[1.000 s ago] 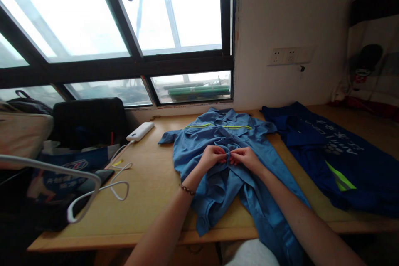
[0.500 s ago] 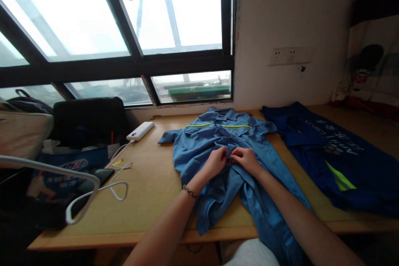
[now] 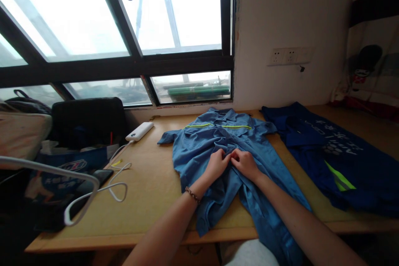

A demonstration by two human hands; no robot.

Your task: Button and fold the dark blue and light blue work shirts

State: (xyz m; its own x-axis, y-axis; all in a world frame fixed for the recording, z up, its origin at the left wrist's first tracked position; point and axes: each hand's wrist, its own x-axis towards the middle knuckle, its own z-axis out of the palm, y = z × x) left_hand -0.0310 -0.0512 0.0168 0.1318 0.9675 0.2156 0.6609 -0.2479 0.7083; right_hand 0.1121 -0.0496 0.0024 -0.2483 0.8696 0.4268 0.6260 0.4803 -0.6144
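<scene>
A light blue work shirt (image 3: 199, 147) with a yellow stripe across the chest lies spread on the table, collar toward the window. One long sleeve hangs over the table's front edge. My left hand (image 3: 217, 165) pinches the shirt's front near the middle, and a beaded bracelet (image 3: 192, 194) circles that wrist. Close against it, my right hand (image 3: 245, 164) also pinches the fabric, fingertips meeting the left ones. What lies between the fingertips, perhaps a button or the front edge, is hidden.
A dark blue garment (image 3: 336, 162) with white print covers the table's right side. On the left are a white power bank (image 3: 139, 131) and its looping white cable (image 3: 118, 189). Bags (image 3: 68, 170) stand beyond the wooden table's (image 3: 146, 216) left edge. Wall sockets (image 3: 283, 56) sit behind.
My hands have drawn closer together at the shirt's front, so the fingertips now meet. The shirt and the things around it have stayed in place.
</scene>
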